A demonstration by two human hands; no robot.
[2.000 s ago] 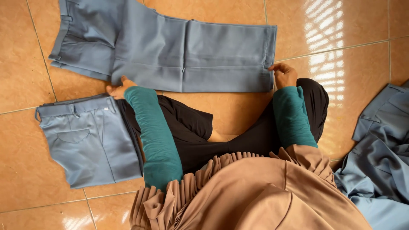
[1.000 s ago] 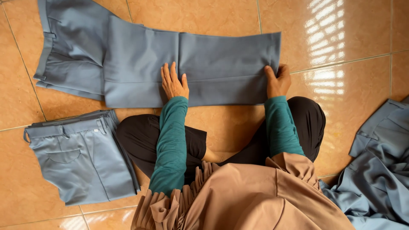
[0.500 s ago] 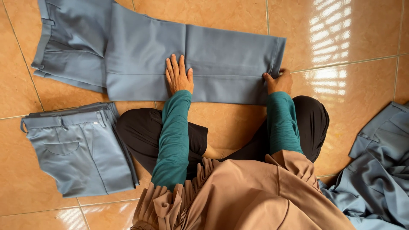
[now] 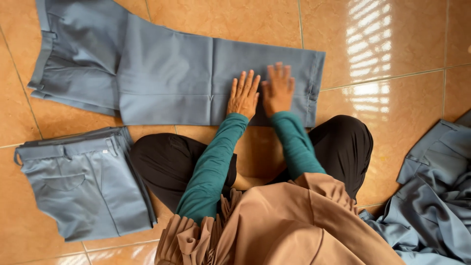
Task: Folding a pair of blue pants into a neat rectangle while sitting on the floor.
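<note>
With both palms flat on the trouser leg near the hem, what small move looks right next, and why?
Probably take the hem end and fold it toward the waistband. The grey trousers lie flat and full length on the tiled floor, with the left hand and right hand side by side near the hem; a folded pair lies alongside.

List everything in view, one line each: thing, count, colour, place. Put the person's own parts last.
spread trousers: one, grey-blue, flat on the floor at top, under both hands
folded trousers: one stack, grey-blue, lower left
heap of garments: one, grey-blue, crumpled at right edge
tiled floor: orange-brown, glossy, under everything
left hand: flat on the trouser leg, teal sleeve
right hand: flat on the trouser leg beside the left, teal sleeve
legs: crossed, in black
</note>
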